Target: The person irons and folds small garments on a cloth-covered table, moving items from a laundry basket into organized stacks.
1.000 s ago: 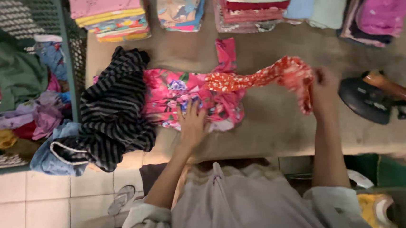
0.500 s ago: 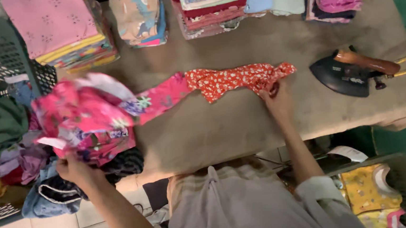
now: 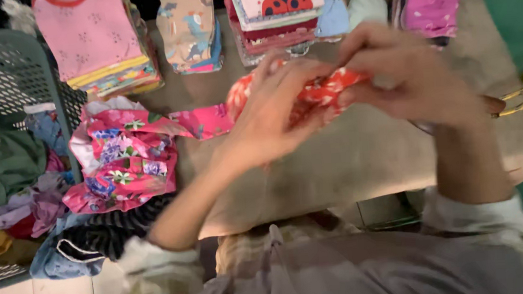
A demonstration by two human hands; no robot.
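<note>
Item: red patterned cloth [image 3: 322,93], held in both hands above the padded table [image 3: 360,158].
I see my left hand [image 3: 272,118] and right hand [image 3: 413,72] both clenched on the bunched cloth, raised near the camera. Pink floral garment [image 3: 124,159] lies at left beside the green laundry basket [image 3: 17,78]; folded stacks [image 3: 104,41] line the far edge.

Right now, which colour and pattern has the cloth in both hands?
The cloth is red-orange with small white flowers, seen in the head view.
</note>
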